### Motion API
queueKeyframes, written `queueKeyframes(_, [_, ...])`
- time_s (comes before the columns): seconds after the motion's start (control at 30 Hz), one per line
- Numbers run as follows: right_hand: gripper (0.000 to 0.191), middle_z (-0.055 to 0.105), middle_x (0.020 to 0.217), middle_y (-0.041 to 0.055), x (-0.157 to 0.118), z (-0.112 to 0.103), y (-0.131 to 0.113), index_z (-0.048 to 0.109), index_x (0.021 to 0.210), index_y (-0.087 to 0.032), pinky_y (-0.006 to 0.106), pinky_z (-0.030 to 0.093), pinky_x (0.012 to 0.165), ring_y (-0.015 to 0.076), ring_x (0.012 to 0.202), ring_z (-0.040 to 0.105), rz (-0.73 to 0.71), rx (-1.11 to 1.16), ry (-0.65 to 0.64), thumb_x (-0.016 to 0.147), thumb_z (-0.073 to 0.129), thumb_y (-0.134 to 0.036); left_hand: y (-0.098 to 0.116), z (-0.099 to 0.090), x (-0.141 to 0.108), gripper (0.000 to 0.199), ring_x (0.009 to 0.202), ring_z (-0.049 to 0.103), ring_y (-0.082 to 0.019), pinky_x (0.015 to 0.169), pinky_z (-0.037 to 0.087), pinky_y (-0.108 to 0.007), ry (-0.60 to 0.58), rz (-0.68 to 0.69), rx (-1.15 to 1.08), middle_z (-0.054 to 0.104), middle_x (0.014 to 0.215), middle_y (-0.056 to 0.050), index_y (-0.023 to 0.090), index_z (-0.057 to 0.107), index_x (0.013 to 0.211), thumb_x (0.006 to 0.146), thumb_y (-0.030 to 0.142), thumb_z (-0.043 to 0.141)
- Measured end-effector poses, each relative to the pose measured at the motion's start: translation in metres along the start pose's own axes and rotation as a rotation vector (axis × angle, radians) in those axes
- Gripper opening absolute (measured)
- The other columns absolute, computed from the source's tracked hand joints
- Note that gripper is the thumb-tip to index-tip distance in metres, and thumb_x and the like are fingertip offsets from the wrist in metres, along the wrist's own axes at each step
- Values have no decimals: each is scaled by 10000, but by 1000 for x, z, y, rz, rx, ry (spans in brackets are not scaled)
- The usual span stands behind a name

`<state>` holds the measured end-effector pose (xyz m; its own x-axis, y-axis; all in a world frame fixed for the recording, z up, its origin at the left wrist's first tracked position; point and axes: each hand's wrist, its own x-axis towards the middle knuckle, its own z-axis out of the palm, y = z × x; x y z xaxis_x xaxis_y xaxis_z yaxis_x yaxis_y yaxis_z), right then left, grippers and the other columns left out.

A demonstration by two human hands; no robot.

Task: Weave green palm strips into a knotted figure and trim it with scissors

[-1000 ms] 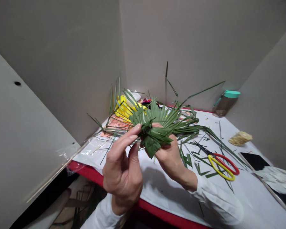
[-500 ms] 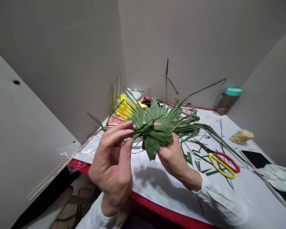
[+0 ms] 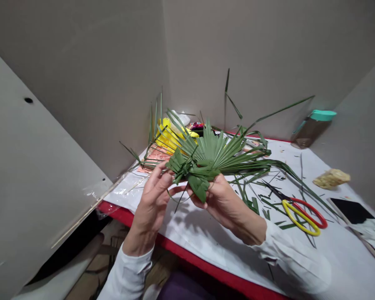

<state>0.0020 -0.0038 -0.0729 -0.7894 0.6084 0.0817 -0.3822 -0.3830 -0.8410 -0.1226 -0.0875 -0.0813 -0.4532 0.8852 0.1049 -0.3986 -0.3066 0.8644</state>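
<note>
Above the near part of the table, both hands hold a small folded and knotted piece of green palm leaf [image 3: 198, 185]. My right hand [image 3: 223, 198] is closed around its lower right side, the fingers partly hidden under the leaf. At the left edge, my left hand [image 3: 154, 191] pinches the leaf between thumb and fingers. A thin strip dangles between the two hands. Behind the folded piece, a large fan-shaped palm leaf [image 3: 211, 146] spreads over the table, its long narrow blades reaching left and right.
Scissors [image 3: 303, 214] with red and yellow handles lie right among leaf scraps. Farther right are a tan lump [image 3: 331, 179], a phone [image 3: 351, 210] and a crumpled white cloth [image 3: 373, 233]. A teal-lidded bottle [image 3: 314, 129] stands by the wall, a yellow bag [image 3: 168, 135] at back left.
My left hand has come in from beside the folded leaf and now grips its left edge. The folded piece sits slightly lower and has turned a little. The whole view has shifted slightly.
</note>
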Motion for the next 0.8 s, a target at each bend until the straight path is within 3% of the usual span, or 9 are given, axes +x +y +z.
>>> queueKeyframes(0.07, [218,601,608,-41,4,-5,3,646,745,-177,148,346,389,63,486,481,67,-20,-33,681,828,-278,-2,-5,-3,316,1053,677,-270,847,584,-396,-28,-100,-99,714,1202,-71,229,709,1144,850,343,725])
queueKeyframes(0.13, [222,618,622,-38,9,-12,9,652,743,-163,149,349,386,59,476,493,136,-57,-75,669,839,-257,-3,-11,-7,134,982,690,-265,812,597,-394,-27,-154,-161,744,1063,-62,190,748,876,813,307,765])
queueKeyframes(0.23, [223,633,651,-41,15,-21,19,662,811,-141,151,364,387,39,438,476,222,-132,-144,746,824,-279,-6,-21,-13,170,839,698,-227,752,610,-370,67,-273,-243,751,878,-52,159,686,662,734,215,829])
queueKeyframes(0.4, [215,614,716,-42,21,-29,37,644,929,-128,148,365,381,41,459,487,266,-277,-220,968,651,-339,-18,-34,-21,160,762,696,-189,731,616,-350,162,-394,-338,768,909,-60,152,722,837,714,133,824])
queueKeyframes(0.6, [223,550,680,-63,31,-41,42,635,929,-135,169,380,412,46,459,442,185,-500,-236,985,626,-350,-27,-39,-23,233,927,713,-215,864,610,-375,251,-396,-432,767,981,-65,167,720,961,749,83,770])
queueKeyframes(0.8, [225,655,818,-7,44,-44,36,658,942,-141,286,537,644,124,678,621,46,-778,-250,945,670,-366,-31,-40,-21,152,928,706,-192,909,597,-344,309,-377,-442,765,975,-57,168,719,898,768,111,772])
